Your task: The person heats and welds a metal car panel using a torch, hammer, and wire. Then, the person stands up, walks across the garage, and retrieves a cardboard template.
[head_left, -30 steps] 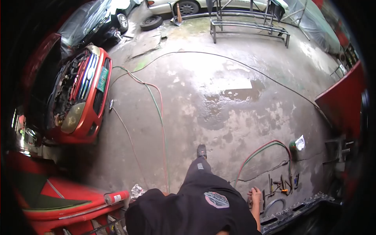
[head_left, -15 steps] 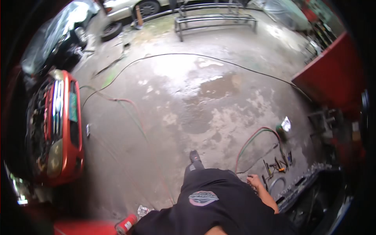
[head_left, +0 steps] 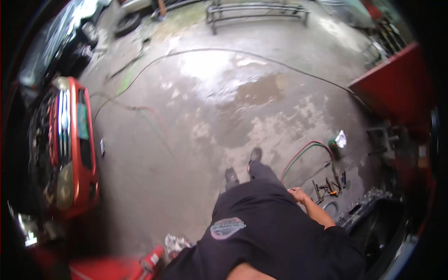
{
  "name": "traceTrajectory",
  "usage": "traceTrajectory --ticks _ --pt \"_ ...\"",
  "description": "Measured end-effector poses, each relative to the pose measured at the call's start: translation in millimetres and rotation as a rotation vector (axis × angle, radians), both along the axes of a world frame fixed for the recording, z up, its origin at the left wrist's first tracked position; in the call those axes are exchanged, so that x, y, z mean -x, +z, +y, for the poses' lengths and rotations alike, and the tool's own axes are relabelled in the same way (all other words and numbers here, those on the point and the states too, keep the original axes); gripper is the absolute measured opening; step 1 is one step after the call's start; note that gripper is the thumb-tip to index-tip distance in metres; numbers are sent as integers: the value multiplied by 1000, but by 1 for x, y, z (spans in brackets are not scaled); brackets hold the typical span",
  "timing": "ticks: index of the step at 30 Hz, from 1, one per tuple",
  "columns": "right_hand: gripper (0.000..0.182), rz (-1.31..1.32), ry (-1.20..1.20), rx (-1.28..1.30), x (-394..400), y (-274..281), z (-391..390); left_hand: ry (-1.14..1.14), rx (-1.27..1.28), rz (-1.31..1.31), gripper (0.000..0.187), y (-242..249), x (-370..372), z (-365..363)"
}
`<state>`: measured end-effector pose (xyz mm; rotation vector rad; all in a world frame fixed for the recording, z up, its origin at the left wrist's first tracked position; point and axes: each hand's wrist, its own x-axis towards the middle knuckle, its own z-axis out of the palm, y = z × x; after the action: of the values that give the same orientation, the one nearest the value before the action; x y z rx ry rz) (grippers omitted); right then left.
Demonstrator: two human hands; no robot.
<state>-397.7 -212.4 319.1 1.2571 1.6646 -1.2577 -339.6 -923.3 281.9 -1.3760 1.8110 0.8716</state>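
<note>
My right hand (head_left: 297, 193) hangs low beside my right hip, with its fingers curled. Whatever they hold, if anything, is too small and blurred to make out. To the right of that hand, several hand tools (head_left: 330, 187) lie in a row on the floor, and a round ring-shaped thing (head_left: 331, 208) rests near them. Red and green twin hoses (head_left: 303, 151) loop over the floor just ahead of the hand. My left hand is out of view.
An orange-red car front (head_left: 79, 140) stands at left. A black cable (head_left: 219, 49) crosses the concrete floor (head_left: 186, 102) toward a red panel (head_left: 396, 84). A metal frame bench (head_left: 256, 17) is at the back. A large black car part (head_left: 378, 224) sits at right; a red cylinder (head_left: 151, 258) is behind left.
I have stepped forward: both shoes show now, where only one did before. My right hand has shifted slightly forward and left in view. The surroundings have slid a little with my head.
</note>
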Motion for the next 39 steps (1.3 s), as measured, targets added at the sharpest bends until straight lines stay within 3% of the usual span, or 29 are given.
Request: traceTrajectory --ticks 1,5,7,9,10,14,16,17,18,19,20,23,27,30,31,33,35,37,39 --pt "55 23 56 62 -27 -50 20 -57 -57 -18 39 -17 2 38" --pt "59 -65 -18 138 -1 -73 47 -214 -277 16 40 -72 86 193" --pt "61 -26 -145 186 53 -76 52 -67 -280 107 40 -82 173 229" --pt "63 56 -298 245 133 -62 49 88 -309 275 42 -96 255 211" --pt "64 125 -337 269 171 -53 51 194 -286 345 44 -73 294 210" --pt "72 487 -301 337 315 -12 85 127 -226 587 46 -18 390 224" --pt "69 552 -129 248 377 -18 111 67 -146 646 48 -26 384 246" --pt "64 559 -49 202 403 -20 120 39 -87 673 51 -48 376 265" --pt "59 539 8 137 426 -23 124 55 -68 692 42 -87 351 294" --pt "57 531 47 121 442 -28 126 -6 -259 468 58 -52 338 336" --pt "56 524 79 100 454 -32 127 -89 -349 379 59 -47 319 366" --pt "54 393 194 85 468 -73 130 -94 -402 192 61 -73 255 399" --pt "48 73 288 147 466 -127 124 106 -386 -12 64 -91 228 372" --pt "51 -229 49 236 476 -181 132 286 -386 -16 67 -101 268 340" --pt "52 -256 -4 254 495 -172 114 369 -389 30 68 -106 298 322" --pt "53 -245 16 308 557 -153 64 571 -442 121 70 -116 372 271" --pt "52 341 841 119 589 -76 -21 811 -526 203 72 -126 465 214" --pt "50 312 655 131 645 -47 -73 972 -533 317 74 -119 556 152" --pt "49 323 539 160 687 -46 -101 868 -390 611 68 -89 649 93"
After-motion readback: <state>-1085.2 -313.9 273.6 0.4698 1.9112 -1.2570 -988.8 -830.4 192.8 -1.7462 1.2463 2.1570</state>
